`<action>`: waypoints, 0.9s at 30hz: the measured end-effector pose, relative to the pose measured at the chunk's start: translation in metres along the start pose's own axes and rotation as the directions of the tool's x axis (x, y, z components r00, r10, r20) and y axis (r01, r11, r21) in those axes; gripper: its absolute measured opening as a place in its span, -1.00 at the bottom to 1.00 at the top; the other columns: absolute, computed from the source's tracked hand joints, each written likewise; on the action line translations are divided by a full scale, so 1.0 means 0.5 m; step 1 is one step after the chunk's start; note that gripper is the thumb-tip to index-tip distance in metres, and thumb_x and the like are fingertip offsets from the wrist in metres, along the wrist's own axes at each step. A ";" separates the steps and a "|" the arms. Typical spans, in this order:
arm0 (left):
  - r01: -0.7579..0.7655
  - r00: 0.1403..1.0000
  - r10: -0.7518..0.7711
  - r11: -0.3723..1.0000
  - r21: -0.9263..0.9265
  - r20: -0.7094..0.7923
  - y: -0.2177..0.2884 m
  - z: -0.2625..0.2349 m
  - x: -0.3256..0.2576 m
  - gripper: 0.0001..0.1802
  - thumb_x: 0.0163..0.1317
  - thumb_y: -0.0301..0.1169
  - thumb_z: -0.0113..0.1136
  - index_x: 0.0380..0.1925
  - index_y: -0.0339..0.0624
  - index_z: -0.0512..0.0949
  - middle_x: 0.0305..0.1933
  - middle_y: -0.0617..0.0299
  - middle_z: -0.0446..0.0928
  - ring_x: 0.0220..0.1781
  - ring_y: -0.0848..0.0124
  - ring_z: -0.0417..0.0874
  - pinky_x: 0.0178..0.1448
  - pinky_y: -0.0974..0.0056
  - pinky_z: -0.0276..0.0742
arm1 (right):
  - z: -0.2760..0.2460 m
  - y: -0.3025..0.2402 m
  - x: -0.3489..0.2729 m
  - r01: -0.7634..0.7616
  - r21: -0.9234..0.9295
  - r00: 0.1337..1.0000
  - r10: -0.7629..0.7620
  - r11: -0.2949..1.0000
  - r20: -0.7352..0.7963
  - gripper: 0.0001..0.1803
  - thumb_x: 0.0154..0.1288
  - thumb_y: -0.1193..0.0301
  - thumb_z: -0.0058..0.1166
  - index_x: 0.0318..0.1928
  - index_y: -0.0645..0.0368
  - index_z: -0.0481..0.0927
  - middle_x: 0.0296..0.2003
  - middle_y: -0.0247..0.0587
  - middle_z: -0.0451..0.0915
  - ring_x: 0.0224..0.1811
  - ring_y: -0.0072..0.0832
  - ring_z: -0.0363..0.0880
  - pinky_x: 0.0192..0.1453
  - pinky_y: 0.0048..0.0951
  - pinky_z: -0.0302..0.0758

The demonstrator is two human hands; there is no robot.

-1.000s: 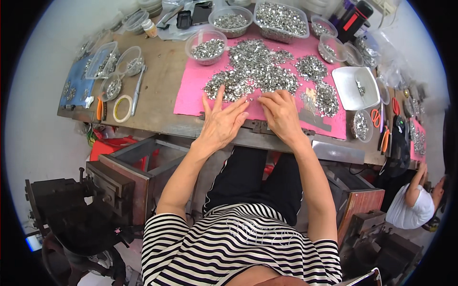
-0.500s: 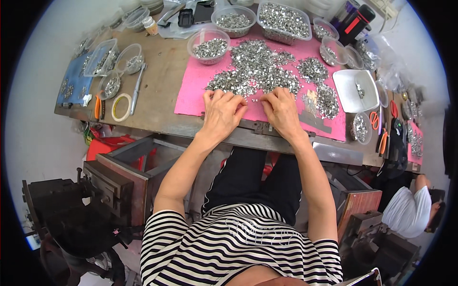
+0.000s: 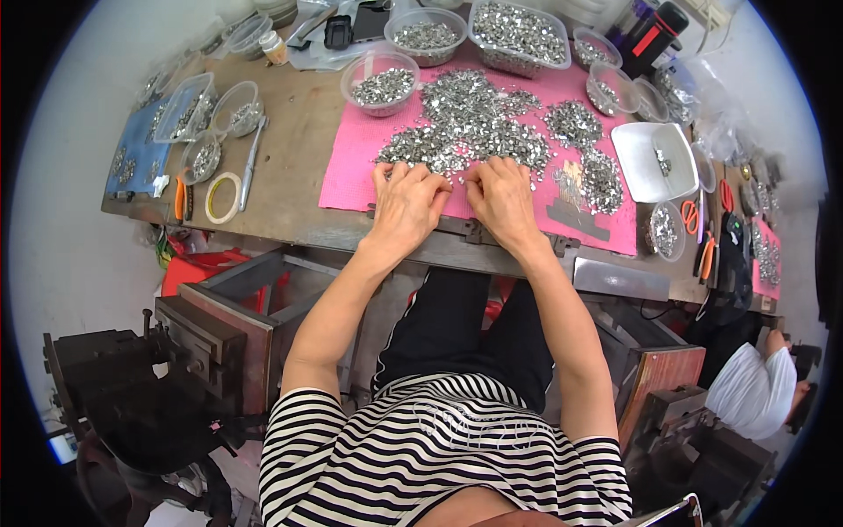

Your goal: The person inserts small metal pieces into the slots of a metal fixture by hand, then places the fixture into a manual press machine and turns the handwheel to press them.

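Note:
Both hands are at the near edge of a large heap of small shiny metal pieces (image 3: 470,114), spread on a pink mat (image 3: 344,180). My left hand (image 3: 408,200) has its fingers curled and its thumb and forefinger brought together at the heap's lower left. Close by on the right, my right hand (image 3: 505,198) is bent in the same way, fingertips down at the pieces. What either hand pinches is too small or hidden to make out. Smaller piles of pieces (image 3: 572,124) lie right of the heap, beside a flat grey metal strip (image 3: 578,223).
Behind the heap stand a round tub (image 3: 379,83) and a rectangular tub (image 3: 518,37) of metal pieces. A white tray (image 3: 628,154) is at the right, near orange-handled pliers (image 3: 708,255). A tape roll (image 3: 224,198) lies left. A co-worker's white sleeve (image 3: 751,391) shows far right.
My right hand has moved a little to the left, closer to my left hand. The view has shifted slightly; my left hand stays nearly in place.

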State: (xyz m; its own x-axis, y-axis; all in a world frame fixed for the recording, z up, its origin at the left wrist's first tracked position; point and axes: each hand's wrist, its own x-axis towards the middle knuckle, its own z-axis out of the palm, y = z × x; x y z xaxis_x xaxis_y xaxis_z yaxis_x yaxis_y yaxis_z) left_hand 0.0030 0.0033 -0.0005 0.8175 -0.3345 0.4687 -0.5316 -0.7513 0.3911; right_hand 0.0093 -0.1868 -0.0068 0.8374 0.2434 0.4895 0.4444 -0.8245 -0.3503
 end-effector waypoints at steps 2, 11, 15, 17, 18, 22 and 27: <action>-0.005 1.000 0.005 1.000 -0.008 0.012 -0.001 0.004 0.001 -0.94 0.19 -0.39 0.39 -0.33 -0.03 0.71 -0.31 0.31 0.55 -0.11 0.24 0.53 0.24 -0.05 0.23 | -0.034 0.011 -0.007 -0.006 0.042 1.000 0.006 0.999 0.005 -0.95 0.23 0.48 0.21 -0.33 0.17 0.61 -0.33 -0.15 0.57 -0.17 -0.18 0.54 -0.01 -0.13 0.36; -0.244 0.970 0.230 0.933 -0.265 -0.083 0.110 0.055 -0.017 -0.86 0.18 -0.43 0.41 -0.27 -0.09 0.64 -0.23 0.29 0.59 -0.06 0.28 0.59 0.31 0.00 0.25 | -0.154 0.048 -0.138 -0.165 0.329 0.986 0.145 0.930 0.084 -0.85 0.18 0.61 0.25 -0.24 0.19 0.57 -0.29 -0.19 0.57 -0.21 -0.19 0.55 -0.05 -0.22 0.40; -0.239 0.970 0.218 0.933 -0.269 -0.107 0.134 0.084 -0.019 -0.84 0.16 -0.42 0.42 -0.26 -0.09 0.64 -0.21 0.29 0.59 -0.05 0.26 0.58 0.32 -0.02 0.26 | -0.142 0.050 -0.158 -0.029 0.255 0.999 0.033 0.967 -0.009 -0.78 0.11 0.63 0.29 -0.24 0.19 0.56 -0.26 -0.18 0.56 -0.16 -0.17 0.53 -0.07 -0.21 0.39; -0.248 0.967 0.226 0.935 -0.252 -0.113 0.139 0.089 -0.018 -0.84 0.14 -0.41 0.42 -0.28 -0.09 0.65 -0.21 0.29 0.59 -0.05 0.26 0.58 0.32 -0.03 0.27 | -0.140 0.049 -0.160 -0.010 0.210 1.000 0.012 0.978 -0.010 -0.77 0.10 0.63 0.30 -0.24 0.19 0.56 -0.25 -0.19 0.57 -0.17 -0.18 0.53 -0.08 -0.20 0.38; -0.250 0.967 0.228 0.935 -0.251 -0.111 0.138 0.088 -0.018 -0.84 0.14 -0.41 0.42 -0.28 -0.09 0.65 -0.21 0.29 0.59 -0.05 0.26 0.58 0.32 -0.03 0.27 | -0.139 0.048 -0.161 -0.011 0.210 1.000 0.014 0.978 -0.012 -0.77 0.10 0.63 0.30 -0.24 0.19 0.56 -0.25 -0.19 0.57 -0.17 -0.18 0.53 -0.08 -0.20 0.38; -0.256 0.967 0.244 0.929 -0.269 -0.079 0.141 0.084 -0.015 -0.86 0.14 -0.42 0.42 -0.30 -0.08 0.66 -0.21 0.29 0.59 -0.05 0.27 0.59 0.33 -0.05 0.27 | -0.141 0.052 -0.165 0.021 0.173 0.999 -0.016 0.985 -0.031 -0.77 0.09 0.63 0.30 -0.23 0.19 0.57 -0.23 -0.21 0.59 -0.17 -0.20 0.54 -0.09 -0.20 0.39; -0.250 0.967 0.251 0.912 -0.324 -0.039 0.125 0.083 -0.020 -0.88 0.20 -0.44 0.36 -0.25 -0.10 0.68 -0.18 0.26 0.60 0.04 0.25 0.60 0.46 -0.18 0.21 | -0.148 0.051 -0.165 0.025 0.232 0.999 -0.014 0.972 -0.051 -0.79 0.13 0.66 0.30 -0.21 0.21 0.63 -0.21 -0.17 0.65 -0.18 -0.18 0.59 -0.06 -0.24 0.45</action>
State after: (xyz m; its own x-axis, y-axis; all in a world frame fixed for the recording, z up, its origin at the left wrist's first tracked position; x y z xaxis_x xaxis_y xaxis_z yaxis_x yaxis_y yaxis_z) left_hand -0.0293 -0.0640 -0.0133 0.6487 -0.4896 0.5827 -0.7611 -0.4173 0.4966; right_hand -0.0720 -0.2658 0.0031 0.8139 0.2285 0.5341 0.5270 -0.6773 -0.5134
